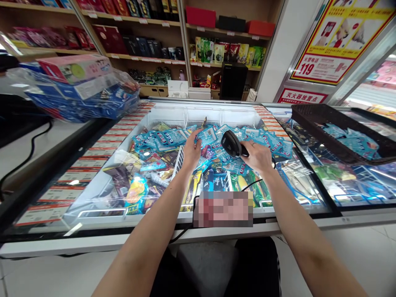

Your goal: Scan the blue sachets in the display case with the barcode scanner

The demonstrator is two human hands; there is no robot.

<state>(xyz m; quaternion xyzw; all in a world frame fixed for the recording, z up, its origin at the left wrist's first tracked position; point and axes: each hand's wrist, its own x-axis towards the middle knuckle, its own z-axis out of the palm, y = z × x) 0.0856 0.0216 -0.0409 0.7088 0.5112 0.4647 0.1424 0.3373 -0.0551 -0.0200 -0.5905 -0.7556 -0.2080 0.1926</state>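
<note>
My right hand (258, 156) is closed round the grip of a black barcode scanner (231, 144), whose head points left and down at the freezer's contents. My left hand (192, 149) reaches into the open chest freezer (198, 108) and pinches a blue ice cream packet (206, 134) at the top of a heap of several like it. A black cable (252, 183) runs from the scanner back toward me. Both forearms stretch out over the freezer's front rim.
Mixed colourful ice cream packets (145, 173) fill the left and front wire compartments. A black basket (337, 132) with blue packets rests on the glass lid at the right. Bagged boxes (83, 88) sit at the left. Stocked shelves (173, 37) line the back wall.
</note>
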